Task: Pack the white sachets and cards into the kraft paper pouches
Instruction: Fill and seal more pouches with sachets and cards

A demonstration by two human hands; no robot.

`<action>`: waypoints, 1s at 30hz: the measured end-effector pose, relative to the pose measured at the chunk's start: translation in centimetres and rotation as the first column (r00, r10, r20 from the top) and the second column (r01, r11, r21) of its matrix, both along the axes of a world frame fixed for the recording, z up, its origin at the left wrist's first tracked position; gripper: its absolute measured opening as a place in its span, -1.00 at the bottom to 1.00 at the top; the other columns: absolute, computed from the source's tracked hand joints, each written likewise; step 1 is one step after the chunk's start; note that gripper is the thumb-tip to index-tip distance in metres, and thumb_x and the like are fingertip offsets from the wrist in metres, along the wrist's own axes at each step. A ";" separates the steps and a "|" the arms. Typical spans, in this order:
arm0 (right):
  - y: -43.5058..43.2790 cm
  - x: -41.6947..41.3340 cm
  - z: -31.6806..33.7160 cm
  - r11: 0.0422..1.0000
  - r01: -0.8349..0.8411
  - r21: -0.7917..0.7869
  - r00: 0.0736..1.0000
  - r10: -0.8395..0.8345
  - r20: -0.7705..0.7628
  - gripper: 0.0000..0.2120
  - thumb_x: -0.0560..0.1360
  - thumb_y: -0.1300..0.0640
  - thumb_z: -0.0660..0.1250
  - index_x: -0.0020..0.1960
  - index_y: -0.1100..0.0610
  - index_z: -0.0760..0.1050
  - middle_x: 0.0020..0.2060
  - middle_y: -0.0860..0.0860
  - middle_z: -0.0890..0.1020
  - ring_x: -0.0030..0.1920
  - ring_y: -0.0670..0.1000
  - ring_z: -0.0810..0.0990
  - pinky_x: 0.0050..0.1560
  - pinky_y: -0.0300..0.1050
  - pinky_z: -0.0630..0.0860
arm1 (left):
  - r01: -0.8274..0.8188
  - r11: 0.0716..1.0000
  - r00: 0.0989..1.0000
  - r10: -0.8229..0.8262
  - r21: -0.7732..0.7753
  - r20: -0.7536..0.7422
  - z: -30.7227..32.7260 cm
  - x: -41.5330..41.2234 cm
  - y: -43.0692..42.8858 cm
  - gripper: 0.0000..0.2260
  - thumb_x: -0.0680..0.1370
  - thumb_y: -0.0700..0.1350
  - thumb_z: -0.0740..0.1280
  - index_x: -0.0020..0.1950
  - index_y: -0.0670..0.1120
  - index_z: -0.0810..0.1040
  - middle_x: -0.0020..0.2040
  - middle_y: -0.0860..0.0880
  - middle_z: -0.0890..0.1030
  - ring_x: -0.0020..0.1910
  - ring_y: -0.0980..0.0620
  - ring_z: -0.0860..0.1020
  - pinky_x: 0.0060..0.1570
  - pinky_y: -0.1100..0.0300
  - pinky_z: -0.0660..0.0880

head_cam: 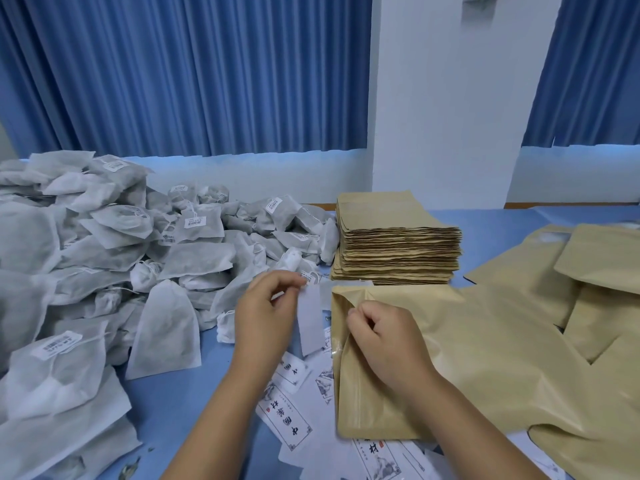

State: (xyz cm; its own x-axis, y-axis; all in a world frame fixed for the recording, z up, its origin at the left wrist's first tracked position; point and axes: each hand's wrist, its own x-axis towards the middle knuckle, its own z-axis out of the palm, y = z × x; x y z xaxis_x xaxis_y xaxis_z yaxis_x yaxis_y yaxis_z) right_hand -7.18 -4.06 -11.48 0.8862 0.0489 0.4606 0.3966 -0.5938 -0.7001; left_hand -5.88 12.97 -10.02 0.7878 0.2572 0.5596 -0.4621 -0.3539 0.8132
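1. A blue-covered table [207,368] stands before pleated blue curtains [173,74] and a white wall.
2. At the centre of the frame, the left hand [266,306] pinches a white card [311,320] by its top edge. The right hand [384,337], fingers curled, pinches the lip of the kraft pouch [450,358] lying just right of the card.
3. The step in hand looks like card insertion. Lift the lip so the mouth gapes, lead with the card's short edge, and keep it flat against the glossy inner lining so it does not buckle.
4. The white sachets [104,254], heaped at the left, are soft, fibrous drawstring bags, some with barcode labels.
5. The stack of empty pouches [394,244] at upper centre is flat and crisp-edged. The loose cards [287,420] at bottom centre are thin printed paper.
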 end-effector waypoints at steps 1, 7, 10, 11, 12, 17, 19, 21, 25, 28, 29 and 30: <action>0.0 0.0 0.0 1.000 -0.001 -0.001 1.000 0.001 0.001 -0.60 0.54 0.12 0.25 -0.41 0.18 0.22 -0.53 -0.01 0.28 -0.44 -0.08 0.23 -0.38 -0.06 0.19 | -0.027 0.999 1.000 0.027 -0.045 -0.016 0.0 0.0 0.0 -0.69 0.50 -0.36 0.32 -0.19 0.07 0.61 -0.08 0.08 0.65 -0.04 0.21 0.60 -0.04 0.39 0.47; 0.0 0.0 0.1 1.000 0.000 -0.021 1.000 0.000 0.008 -0.62 0.54 0.11 0.25 -0.39 0.21 0.26 -0.51 0.04 0.32 -0.42 -0.03 0.28 -0.36 -0.05 0.23 | 0.043 0.967 0.964 0.026 0.252 -0.264 -1.1 0.0 -0.7 -0.70 0.44 -0.35 0.28 -0.14 0.08 0.58 -0.01 0.08 0.56 -0.01 0.17 0.53 -0.07 0.38 0.41; 0.0 0.0 0.1 1.000 0.008 -0.017 1.000 -0.007 0.007 -0.62 0.54 0.11 0.25 -0.39 0.20 0.26 -0.51 0.03 0.32 -0.41 -0.02 0.29 -0.36 -0.04 0.23 | 0.172 0.948 0.933 -0.070 0.267 -0.354 -1.0 -0.3 -1.3 -0.68 0.43 -0.33 0.32 -0.14 0.13 0.56 0.01 0.09 0.57 0.02 0.25 0.53 -0.01 0.40 0.44; 0.1 0.0 0.1 1.000 0.010 -0.017 1.000 -0.009 0.009 -0.61 0.54 0.11 0.26 -0.41 0.17 0.25 -0.52 0.00 0.31 -0.42 -0.04 0.28 -0.36 -0.04 0.22 | 0.210 0.949 0.917 -0.107 0.237 -0.383 -1.0 -0.3 -1.4 -0.69 0.43 -0.33 0.33 -0.13 0.11 0.57 0.01 0.09 0.59 0.03 0.25 0.55 0.02 0.37 0.46; 0.1 0.0 0.1 1.000 0.011 -0.017 1.000 -0.011 0.011 -0.60 0.54 0.11 0.26 -0.42 0.14 0.24 -0.53 -0.02 0.30 -0.43 -0.05 0.27 -0.36 -0.04 0.22 | 0.243 0.951 0.902 -0.149 0.192 -0.405 -0.9 -0.3 -1.4 -0.71 0.43 -0.34 0.35 -0.10 0.07 0.60 0.00 0.10 0.62 0.03 0.26 0.56 0.01 0.38 0.47; 0.1 0.1 0.0 1.000 0.006 0.008 1.000 -0.007 0.027 -0.54 0.53 0.15 0.28 -0.48 0.03 0.18 -0.56 -0.12 0.37 -0.46 -0.08 0.28 -0.39 -0.11 0.20 | 0.280 0.957 0.844 -0.283 -0.075 -0.455 -1.1 -0.3 -2.0 -0.80 0.42 -0.32 0.47 -0.01 -0.12 0.64 0.00 -0.01 0.69 -0.01 0.20 0.64 0.08 0.32 0.53; 0.0 0.2 0.0 0.999 -0.002 0.046 1.000 0.001 0.026 -0.55 0.53 0.17 0.28 -0.47 0.05 0.20 -0.56 -0.13 0.37 -0.46 -0.09 0.29 -0.40 -0.14 0.20 | 0.225 0.960 0.834 -0.277 -0.164 -0.477 -1.2 -0.3 -2.2 -0.79 0.40 -0.28 0.52 -0.02 -0.09 0.63 0.00 0.01 0.68 0.02 0.20 0.64 0.08 0.27 0.53; -0.1 0.4 0.0 0.994 -0.002 0.105 1.000 0.001 0.015 -0.58 0.53 0.19 0.28 -0.45 0.11 0.22 -0.56 -0.09 0.30 -0.45 -0.10 0.25 -0.39 -0.11 0.19 | 0.184 0.973 0.843 -0.231 -0.143 -0.486 -1.3 -0.1 -2.2 -0.79 0.38 -0.23 0.54 -0.04 -0.05 0.63 0.03 0.07 0.66 0.08 0.23 0.60 0.07 0.29 0.49; -0.2 0.7 0.0 0.985 -0.007 0.174 1.000 0.004 0.020 -0.65 0.52 0.23 0.28 -0.39 0.28 0.26 -0.51 -0.03 0.28 -0.43 -0.11 0.24 -0.38 -0.09 0.19 | 0.157 0.987 0.842 -0.114 0.038 -0.528 -1.7 0.0 -2.2 -0.78 0.42 -0.12 0.53 0.04 0.01 0.63 0.12 0.07 0.58 0.10 0.22 0.53 0.06 0.32 0.36; -0.3 0.7 -0.1 0.986 -0.015 0.168 1.000 0.011 0.024 -0.65 0.52 0.22 0.28 -0.39 0.28 0.28 -0.51 -0.02 0.30 -0.44 -0.11 0.25 -0.39 -0.10 0.20 | 0.208 0.975 0.793 -0.119 0.081 -0.598 -1.9 0.1 -2.0 -0.70 0.44 -0.10 0.51 0.16 -0.01 0.62 0.04 0.12 0.57 0.03 0.22 0.54 -0.04 0.33 0.40; -0.3 0.7 -0.1 0.986 -0.014 0.165 1.000 0.011 0.023 -0.65 0.52 0.22 0.27 -0.39 0.27 0.27 -0.51 -0.02 0.29 -0.44 -0.10 0.25 -0.39 -0.09 0.20 | 0.244 0.969 0.766 -0.171 0.034 -0.620 -1.8 0.0 -1.8 -0.70 0.44 -0.16 0.49 0.16 -0.02 0.63 0.02 0.11 0.61 -0.01 0.23 0.56 -0.09 0.34 0.44; -0.3 0.7 -0.1 0.987 -0.014 0.163 1.000 0.010 0.019 -0.65 0.52 0.22 0.27 -0.39 0.27 0.27 -0.51 -0.01 0.29 -0.44 -0.10 0.25 -0.38 -0.08 0.20 | 0.278 0.960 0.738 -0.225 -0.018 -0.637 -1.6 -0.1 -1.6 -0.69 0.43 -0.24 0.45 0.14 -0.01 0.65 0.02 0.07 0.65 -0.03 0.23 0.58 -0.13 0.36 0.47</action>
State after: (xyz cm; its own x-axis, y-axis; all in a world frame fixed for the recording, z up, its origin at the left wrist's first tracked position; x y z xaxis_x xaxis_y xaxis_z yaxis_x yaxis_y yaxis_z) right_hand -6.46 -4.33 -11.59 0.8774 -0.0177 0.4795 0.4167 -0.4673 -0.7797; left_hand -5.94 11.39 -11.67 0.9970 -0.0220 -0.0747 0.0613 -0.3686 0.9276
